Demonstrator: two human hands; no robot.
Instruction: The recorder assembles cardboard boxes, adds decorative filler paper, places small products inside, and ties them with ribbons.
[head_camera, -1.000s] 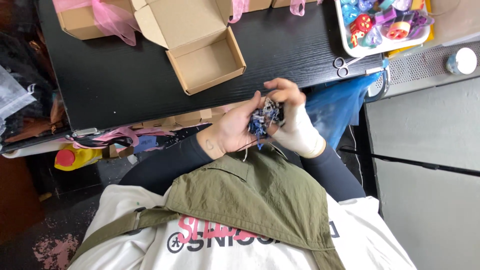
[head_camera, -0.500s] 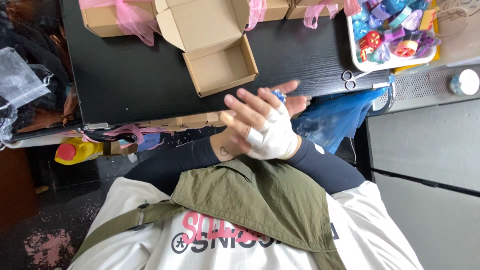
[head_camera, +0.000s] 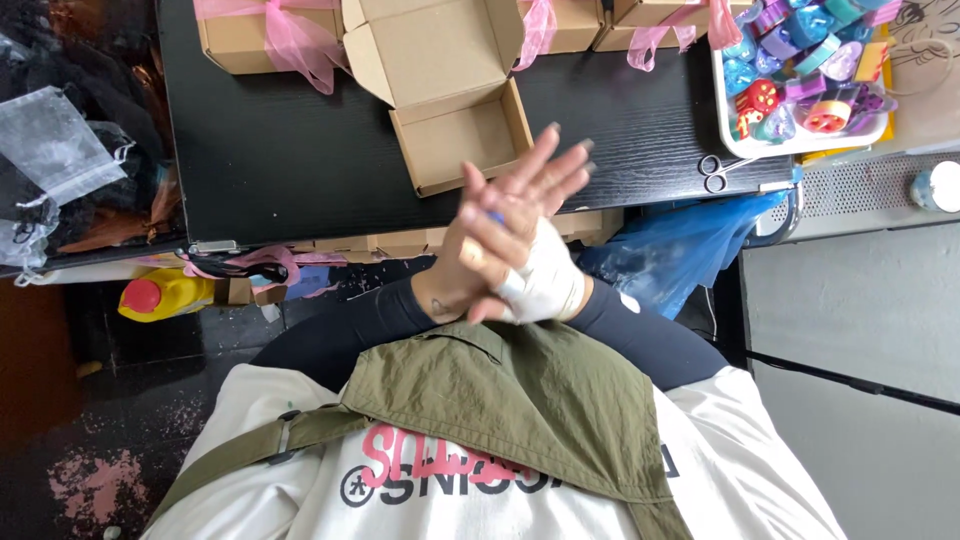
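Observation:
My left hand (head_camera: 462, 270) and my right hand (head_camera: 548, 283) are pressed palm to palm at the near edge of a black table (head_camera: 300, 170), fingers straight and fanned out toward the table. A white wrap covers the back of my right hand. Only a sliver of a small blue item (head_camera: 496, 216) shows between the palms; the rest is hidden. An open, empty cardboard box (head_camera: 505, 120) sits just beyond my fingertips, its lid flipped back.
Closed boxes tied with pink ribbon (head_camera: 260, 40) line the far side of the table. A white tray (head_camera: 722, 110) of colourful small items sits at the right, scissors (head_camera: 718, 172) beside it. A blue plastic bag (head_camera: 680, 250) hangs below, and a yellow bottle (head_camera: 165, 295) lies lower left.
A second ago both hands were curled around the small blue item. Since then the fingers have flattened and slid across each other, and the hands have risen closer to the open box.

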